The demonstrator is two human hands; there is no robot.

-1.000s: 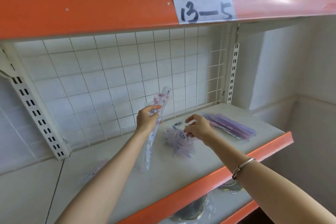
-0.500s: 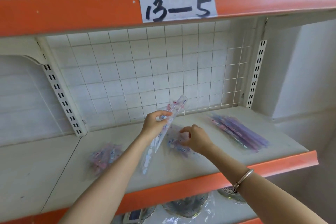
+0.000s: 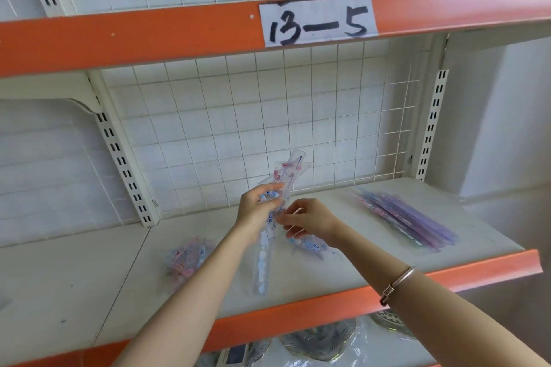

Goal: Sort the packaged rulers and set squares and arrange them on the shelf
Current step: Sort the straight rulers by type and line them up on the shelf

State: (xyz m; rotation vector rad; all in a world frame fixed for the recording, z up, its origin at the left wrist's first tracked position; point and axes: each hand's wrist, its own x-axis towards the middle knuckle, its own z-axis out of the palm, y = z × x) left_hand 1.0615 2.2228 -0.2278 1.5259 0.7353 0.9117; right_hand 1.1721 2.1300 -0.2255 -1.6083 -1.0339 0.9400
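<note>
My left hand (image 3: 258,211) grips a bundle of clear packaged rulers (image 3: 265,259) held nearly upright above the shelf board (image 3: 372,250), its top end near the wire grid. My right hand (image 3: 310,222) is beside it, fingers curled and touching the bundle's middle; what they pinch is unclear. Under my right hand lies a small pile of packaged set squares (image 3: 311,246) with blue print. A pink and blue pile of packets (image 3: 185,261) lies to the left. A stack of purple packaged rulers (image 3: 408,223) lies at the right of the shelf.
A white wire grid (image 3: 268,128) backs the shelf. The upper orange shelf edge (image 3: 149,36) carries a paper label (image 3: 317,21) reading 13-5. Below the orange front edge (image 3: 298,316) sit wrapped patterned plates (image 3: 319,340).
My right hand rose from the set square pile to the ruler bundle in my left hand. The camera view shifted left and upward.
</note>
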